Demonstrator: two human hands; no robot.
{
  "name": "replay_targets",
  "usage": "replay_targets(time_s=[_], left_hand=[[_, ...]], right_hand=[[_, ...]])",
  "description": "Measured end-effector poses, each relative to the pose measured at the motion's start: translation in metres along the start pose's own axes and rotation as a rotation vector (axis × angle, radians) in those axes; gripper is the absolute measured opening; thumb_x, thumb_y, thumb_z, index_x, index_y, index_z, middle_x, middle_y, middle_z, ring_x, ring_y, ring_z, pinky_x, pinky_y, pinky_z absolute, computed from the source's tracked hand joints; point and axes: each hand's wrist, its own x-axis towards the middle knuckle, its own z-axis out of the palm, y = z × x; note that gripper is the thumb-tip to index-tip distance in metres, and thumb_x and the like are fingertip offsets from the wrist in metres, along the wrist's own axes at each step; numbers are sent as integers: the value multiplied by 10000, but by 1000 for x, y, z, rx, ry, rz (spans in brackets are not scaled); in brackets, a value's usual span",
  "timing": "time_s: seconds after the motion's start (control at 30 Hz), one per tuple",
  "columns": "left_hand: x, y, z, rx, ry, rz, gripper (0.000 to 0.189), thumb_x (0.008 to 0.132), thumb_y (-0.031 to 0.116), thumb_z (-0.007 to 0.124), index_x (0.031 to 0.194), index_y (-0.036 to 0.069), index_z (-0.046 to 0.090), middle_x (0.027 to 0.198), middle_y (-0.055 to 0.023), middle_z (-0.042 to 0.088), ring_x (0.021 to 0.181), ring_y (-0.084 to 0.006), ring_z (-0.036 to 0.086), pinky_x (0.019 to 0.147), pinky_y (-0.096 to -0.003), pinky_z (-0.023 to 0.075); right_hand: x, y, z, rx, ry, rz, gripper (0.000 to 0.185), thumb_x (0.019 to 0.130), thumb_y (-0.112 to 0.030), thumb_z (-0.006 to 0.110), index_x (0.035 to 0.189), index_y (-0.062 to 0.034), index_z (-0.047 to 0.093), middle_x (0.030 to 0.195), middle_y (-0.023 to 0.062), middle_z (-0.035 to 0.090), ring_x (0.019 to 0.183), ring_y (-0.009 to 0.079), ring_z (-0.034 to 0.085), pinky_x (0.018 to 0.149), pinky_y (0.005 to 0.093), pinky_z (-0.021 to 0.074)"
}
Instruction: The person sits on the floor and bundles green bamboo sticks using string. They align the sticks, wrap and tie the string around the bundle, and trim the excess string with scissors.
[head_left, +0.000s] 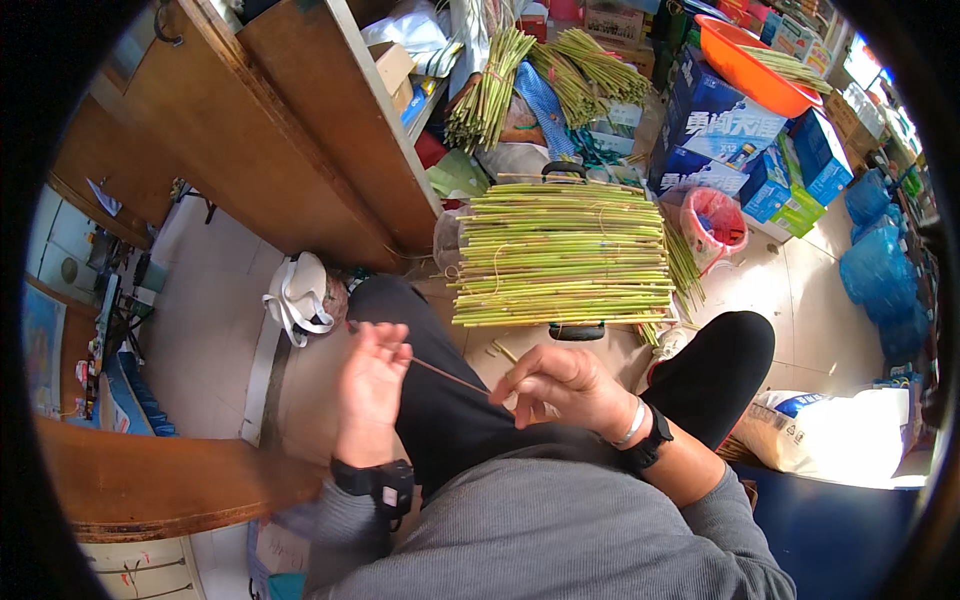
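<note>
A thin brown strand (450, 374) stretches taut between my two hands above my lap. My left hand (373, 375) is slightly blurred, palm up with curled fingers, and the strand runs into it. Finger and thumb of my right hand (562, 381) pinch the other end. Just beyond my right hand a short piece of stem (504, 350) shows; I cannot tell whether it is held or lies on the floor. In front of my knees, a layer of green cut stems (562, 255) lies side by side on a support with black handles (576, 331). Thin loops of strand lie over the stems.
Tied stem bundles (491, 94) stand behind the layer. Blue boxes (712, 127) are stacked at the right, under an orange basin (750, 64). A pink bucket (714, 225) is beside loose stems (682, 262). A wooden door (247, 127) and white bag (300, 292) are at left.
</note>
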Motion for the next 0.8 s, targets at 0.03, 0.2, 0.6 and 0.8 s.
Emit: replay_targets(time_s=[0.03, 0.2, 0.6, 0.8], left_hand=[[3, 10, -5, 37, 93, 11, 190, 952, 273, 653, 948, 84, 670, 1020, -43, 695, 1034, -206, 642, 889, -339, 485], [5, -23, 19, 197, -276, 65, 193, 1006, 201, 554, 958, 33, 636, 1089, -125, 681, 1102, -239, 630, 933, -381, 507], [61, 29, 34, 1447, -635, 12, 172, 852, 177, 719, 804, 23, 660, 689, -33, 615, 657, -116, 581, 634, -292, 483], [116, 13, 23, 1730, -474, 524, 129, 800, 141, 708, 872, 35, 704, 819, -128, 671, 775, -281, 648, 715, -379, 517]], right_hand=[[-5, -3, -3, 76, 2, -30, 88, 1015, -94, 514, 987, -26, 563, 957, 91, 709, 702, 143, 689, 614, 245, 545], [-18, -28, -16, 350, -57, -143, 132, 1047, -136, 440, 1028, -17, 494, 878, 168, 680, 673, 229, 703, 595, 285, 566], [-50, -58, -85, 454, 432, -651, 198, 1053, -247, 459, 1000, -63, 510, 719, 4, 429, 489, 73, 360, 439, 207, 334], [-84, -71, -122, 582, 393, -865, 243, 1032, -277, 515, 1012, -40, 566, 783, 6, 479, 587, 63, 413, 538, 216, 355]])
